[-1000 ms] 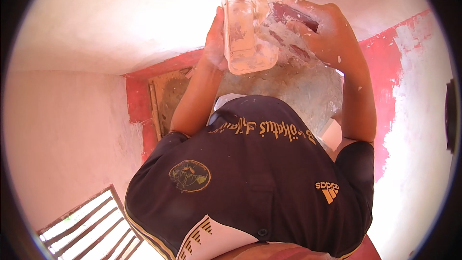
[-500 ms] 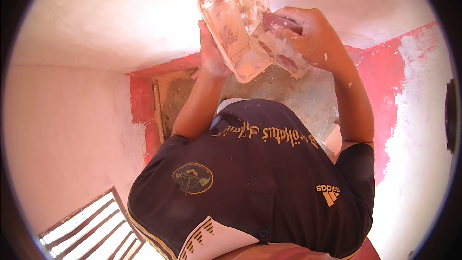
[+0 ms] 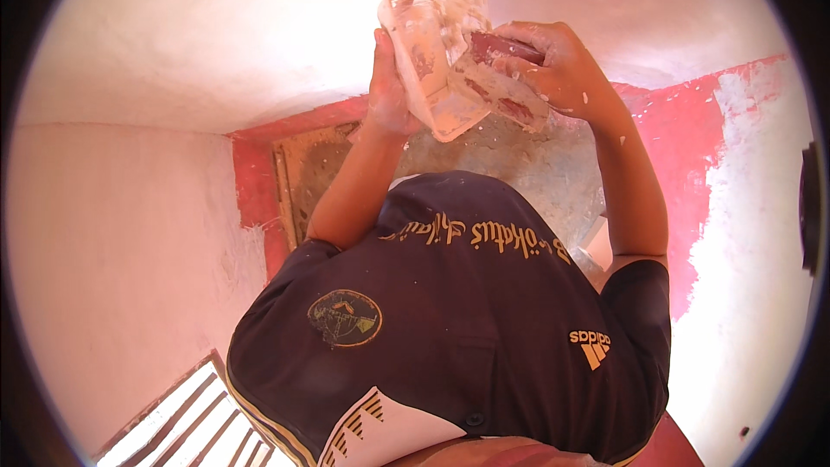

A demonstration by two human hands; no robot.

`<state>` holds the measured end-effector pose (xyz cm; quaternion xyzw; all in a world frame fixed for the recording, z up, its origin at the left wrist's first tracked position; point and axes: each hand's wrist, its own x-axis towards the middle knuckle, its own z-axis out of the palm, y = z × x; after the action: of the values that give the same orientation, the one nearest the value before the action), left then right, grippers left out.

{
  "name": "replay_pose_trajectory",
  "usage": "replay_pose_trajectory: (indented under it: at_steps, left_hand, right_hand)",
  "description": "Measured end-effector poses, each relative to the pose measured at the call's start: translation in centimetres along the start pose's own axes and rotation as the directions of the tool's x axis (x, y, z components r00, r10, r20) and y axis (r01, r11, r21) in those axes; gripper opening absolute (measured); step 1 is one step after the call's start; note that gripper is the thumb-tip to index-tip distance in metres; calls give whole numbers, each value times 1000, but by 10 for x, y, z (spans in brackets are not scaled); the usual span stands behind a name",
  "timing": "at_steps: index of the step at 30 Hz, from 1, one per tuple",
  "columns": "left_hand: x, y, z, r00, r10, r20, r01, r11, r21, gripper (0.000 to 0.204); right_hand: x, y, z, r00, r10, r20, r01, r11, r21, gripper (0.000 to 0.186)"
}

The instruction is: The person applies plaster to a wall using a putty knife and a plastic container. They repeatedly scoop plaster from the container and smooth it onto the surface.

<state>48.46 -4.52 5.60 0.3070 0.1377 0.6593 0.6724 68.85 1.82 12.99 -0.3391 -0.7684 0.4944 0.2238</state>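
My left hand (image 3: 389, 91) grips a clear plastic tub (image 3: 425, 111) from its left side, thumb up along the wall. Pale wet putty (image 3: 464, 10) coats the tub's inside, thickest toward the far end. The tub is tilted, so its inside shows. In my right hand (image 3: 566, 69) is a putty knife (image 3: 508, 93) with a dark red handle and a wide blade smeared with putty. The blade's left edge reaches over the right side of the tub; whether it touches the wall I cannot tell. Putty specks dot my right hand and forearm.
Close beyond the tub is a pale plastered wall (image 3: 216, 52). A red painted band (image 3: 683, 138) runs along its base and up the right side, beside a white patch (image 3: 743, 173). The floor (image 3: 562, 151) is stained. A slatted window (image 3: 186, 424) stands at lower left.
My left hand has brought the tub slightly to the right, and its far end has dropped a little. The right hand with the putty knife has barely shifted.
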Motion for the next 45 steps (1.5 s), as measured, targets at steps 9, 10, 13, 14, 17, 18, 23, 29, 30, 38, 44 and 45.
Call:
replay_pose_trajectory:
  at_steps: [9,10,13,14,17,18,23,29,30,38,44,45]
  left_hand:
    - [-1,37,-51,993,-90,78,106,966,-237,72]
    - [-2,41,-57,983,-117,138,156,933,-324,70]
    - [-10,51,-68,958,-253,-137,248,967,-57,66]
    - [-10,54,-72,958,-253,-136,247,967,-59,66]
    - [-11,60,-81,935,-338,-107,333,941,-65,63]
    - [-11,61,-84,921,-379,-91,363,919,-154,60]
    - [-14,69,-100,901,-420,-111,400,901,-169,57]
    - [-13,78,-108,892,-451,-39,439,883,-169,59]
    - [-12,77,-109,896,-440,-56,429,892,-143,62]
    - [-10,80,-116,908,-323,267,415,783,-463,67]
    - [-17,84,-106,976,-206,-67,197,973,-122,72]
    - [-18,85,-103,982,-184,-40,180,979,-95,75]
  right_hand:
    - [38,-1,34,996,20,84,-15,998,-57,35]
    - [41,-3,41,992,-8,129,4,999,35,35]
    - [51,-4,61,991,62,118,-65,998,25,33]
    - [54,-4,69,992,63,107,-64,998,10,33]
    - [61,-4,91,996,53,74,-56,998,40,32]
    - [62,-4,97,998,38,45,-42,993,107,32]
    - [64,-7,102,998,65,-21,-65,997,-32,32]
    - [71,-11,104,993,95,69,-89,992,-88,33]
    - [74,-11,108,993,92,69,-74,973,-219,33]
    - [82,-29,125,994,47,-96,-53,996,-70,32]
    - [87,-42,125,996,63,-56,-76,962,-263,35]
    - [89,-42,129,996,35,-83,-49,983,-175,35]
